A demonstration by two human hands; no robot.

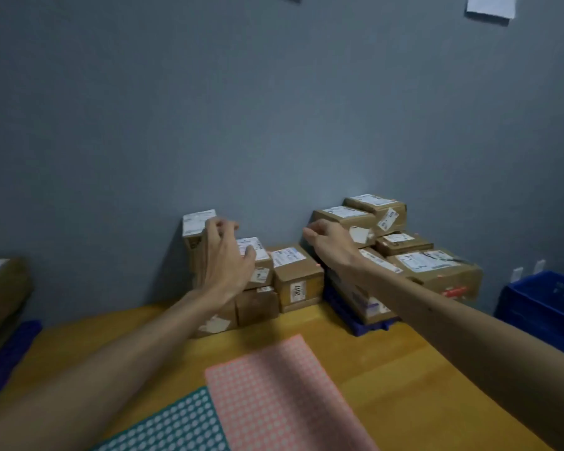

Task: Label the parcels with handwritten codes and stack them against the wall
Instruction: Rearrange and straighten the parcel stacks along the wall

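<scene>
Grey-blue wall [274, 109] at 12 o'clock backs the cardboard parcels [298, 278]. The left hand [223, 258], grip spread open, reaches to a tall upright parcel [196, 229] at 11 o'clock, which looks liable to topple if nudged sideways. The right hand [329, 244] stretches toward the 1 o'clock stack [433, 271], its grip unreadable

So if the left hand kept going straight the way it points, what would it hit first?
Probably the tall upright parcel against the wall; the left hand seems nearly on its top corner, though depth is unclear.
</scene>
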